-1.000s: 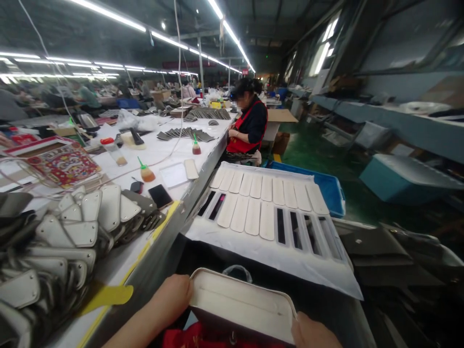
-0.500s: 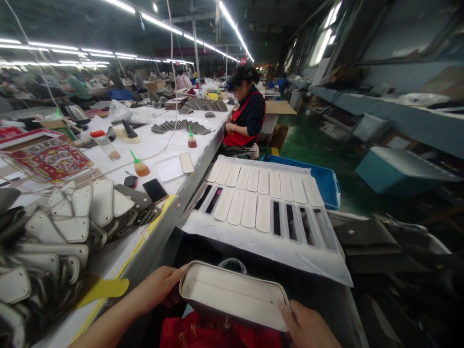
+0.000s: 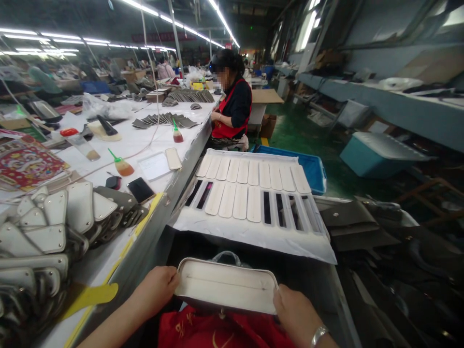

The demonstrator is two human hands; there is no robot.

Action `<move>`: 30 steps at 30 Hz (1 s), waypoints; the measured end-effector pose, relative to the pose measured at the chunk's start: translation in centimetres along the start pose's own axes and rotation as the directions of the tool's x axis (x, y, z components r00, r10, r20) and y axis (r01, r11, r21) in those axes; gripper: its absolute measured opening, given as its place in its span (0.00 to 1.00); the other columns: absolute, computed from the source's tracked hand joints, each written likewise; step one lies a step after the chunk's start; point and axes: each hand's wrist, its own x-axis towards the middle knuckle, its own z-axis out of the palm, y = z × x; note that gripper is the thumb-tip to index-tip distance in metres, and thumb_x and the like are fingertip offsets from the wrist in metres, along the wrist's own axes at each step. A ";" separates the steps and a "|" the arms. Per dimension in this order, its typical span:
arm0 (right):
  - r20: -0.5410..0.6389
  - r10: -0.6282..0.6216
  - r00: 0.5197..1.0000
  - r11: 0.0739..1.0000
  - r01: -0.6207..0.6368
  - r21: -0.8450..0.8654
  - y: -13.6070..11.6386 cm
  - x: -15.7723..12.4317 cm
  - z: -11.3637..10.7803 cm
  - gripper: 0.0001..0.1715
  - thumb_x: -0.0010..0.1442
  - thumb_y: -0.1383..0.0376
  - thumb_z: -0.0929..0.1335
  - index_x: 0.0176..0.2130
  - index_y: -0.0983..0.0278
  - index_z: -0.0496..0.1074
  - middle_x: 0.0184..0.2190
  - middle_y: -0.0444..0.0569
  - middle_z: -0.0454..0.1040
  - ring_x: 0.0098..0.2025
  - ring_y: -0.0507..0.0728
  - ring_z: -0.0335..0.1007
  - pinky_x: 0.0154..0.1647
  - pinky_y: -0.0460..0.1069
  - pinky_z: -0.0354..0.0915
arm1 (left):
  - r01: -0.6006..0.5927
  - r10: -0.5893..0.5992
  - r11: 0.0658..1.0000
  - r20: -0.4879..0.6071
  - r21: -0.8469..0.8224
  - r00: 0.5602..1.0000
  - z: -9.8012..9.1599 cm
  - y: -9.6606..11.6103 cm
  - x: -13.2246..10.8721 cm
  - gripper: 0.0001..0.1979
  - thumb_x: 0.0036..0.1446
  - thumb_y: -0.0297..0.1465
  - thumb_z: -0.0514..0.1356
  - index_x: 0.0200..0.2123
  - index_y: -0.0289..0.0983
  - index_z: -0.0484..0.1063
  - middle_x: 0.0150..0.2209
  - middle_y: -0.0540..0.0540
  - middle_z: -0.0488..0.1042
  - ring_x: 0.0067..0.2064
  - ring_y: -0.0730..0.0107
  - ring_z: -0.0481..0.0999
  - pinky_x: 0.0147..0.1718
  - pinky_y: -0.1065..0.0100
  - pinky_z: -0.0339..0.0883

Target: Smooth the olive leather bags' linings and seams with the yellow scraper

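Observation:
A cream, rounded-rectangle bag panel (image 3: 226, 287) with a raised rim and a centre seam is held flat in front of me, over a red cloth with gold lettering (image 3: 213, 331). My left hand (image 3: 155, 287) grips its left end with curled fingers. My right hand (image 3: 295, 311), a metal bracelet on the wrist, grips its right end. Both hands are closed on the piece.
A pile of grey-and-cream cut panels (image 3: 54, 232) lies on the long white worktable (image 3: 145, 145) at my left, with glue bottles (image 3: 121, 165), a phone (image 3: 140, 189) and a yellow marker strip (image 3: 92, 295). Ahead, cream strips (image 3: 250, 186) lie on a white sheet. A person in a red apron (image 3: 230, 108) sits farther along. A blue crate (image 3: 310, 166) stands behind.
The panel has tilted flatter and moved slightly up and left between my hands. My right hand has come further into view, and the camera has dipped and shifted, so the scene slid left.

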 end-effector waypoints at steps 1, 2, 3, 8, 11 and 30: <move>-0.003 -0.002 1.000 1.000 0.002 -0.003 0.0 0.0 0.0 0.22 0.63 0.65 0.50 0.31 0.67 0.67 0.27 0.57 0.74 0.30 0.60 0.72 0.28 0.50 0.55 | 0.009 -0.008 0.998 0.016 -0.062 1.000 0.0 -0.2 -0.1 0.18 0.57 0.35 0.44 0.19 0.36 0.62 0.19 0.48 0.67 0.23 0.71 0.68 0.23 0.71 0.55; -0.006 -0.004 1.000 1.000 0.004 -0.003 0.0 -0.1 0.1 0.22 0.63 0.65 0.50 0.31 0.67 0.67 0.27 0.57 0.74 0.30 0.60 0.72 0.28 0.50 0.55 | 0.027 -0.018 0.988 0.057 -0.154 0.998 -0.1 -0.5 -0.1 0.18 0.57 0.37 0.44 0.20 0.36 0.62 0.19 0.48 0.67 0.23 0.71 0.69 0.23 0.72 0.56; -0.011 -0.006 1.000 1.000 0.006 0.004 0.1 -0.1 0.1 0.22 0.63 0.65 0.50 0.31 0.67 0.67 0.27 0.56 0.74 0.30 0.60 0.72 0.28 0.50 0.55 | 0.053 -0.020 0.961 0.123 -0.272 0.992 -0.2 -0.9 -0.2 0.19 0.57 0.40 0.44 0.22 0.35 0.63 0.19 0.48 0.68 0.23 0.70 0.70 0.22 0.72 0.58; -0.018 -0.023 1.000 0.998 0.024 0.052 -0.1 -0.3 0.0 0.23 0.63 0.64 0.50 0.30 0.67 0.67 0.27 0.56 0.74 0.30 0.58 0.72 0.30 0.49 0.56 | 0.252 0.049 0.612 0.355 -0.749 0.934 -0.3 -3.2 -0.2 0.24 0.55 0.49 0.48 0.31 0.32 0.67 0.29 0.44 0.73 0.29 0.68 0.74 0.21 0.73 0.66; 0.002 -0.020 1.000 0.999 0.020 0.051 -0.1 -0.3 -0.1 0.23 0.63 0.63 0.50 0.30 0.66 0.66 0.27 0.56 0.74 0.30 0.58 0.71 0.30 0.49 0.56 | 0.294 0.041 0.484 0.357 -0.824 0.933 0.9 -4.3 0.3 0.21 0.50 0.48 0.55 0.30 0.35 0.63 0.25 0.50 0.71 0.24 0.73 0.73 0.15 0.78 0.62; -0.040 -0.024 0.999 0.997 0.027 0.067 -0.4 -1.0 -1.5 0.23 0.61 0.57 0.54 0.26 0.66 0.66 0.27 0.55 0.74 0.28 0.56 0.71 0.28 0.47 0.57 | 0.233 0.047 0.831 0.480 -0.506 0.876 -0.5 -3.7 2.6 0.20 0.47 0.49 0.55 0.32 0.38 0.63 0.22 0.52 0.69 0.18 0.70 0.70 0.14 0.72 0.62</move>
